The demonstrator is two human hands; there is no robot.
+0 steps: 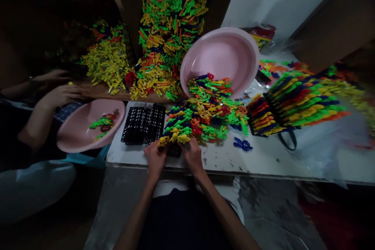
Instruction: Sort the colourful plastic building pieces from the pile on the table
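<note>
My left hand (156, 155) and my right hand (192, 155) are closed at the two ends of a yellow plastic figure-like piece (175, 136). This piece is at the near end of rows of green, blue, orange and yellow pieces (179, 120). Beneath them a bit of black grid rack (175, 150) shows; most of it is hidden. Left of my hands lie stacked black plastic grids (143, 125). A loose heap of mixed pieces (216, 113) touches the rows on the right. Dark blue pieces (242, 144) lie apart on the white table (222, 160).
A tilted pink basin (249, 49) stands behind the heap. To the right is a filled rack (304, 103) beside clear plastic bags (325, 152). Another person's hand (63, 94) is near a second pink basin (68, 136). Piled pieces (175, 27) spill from behind.
</note>
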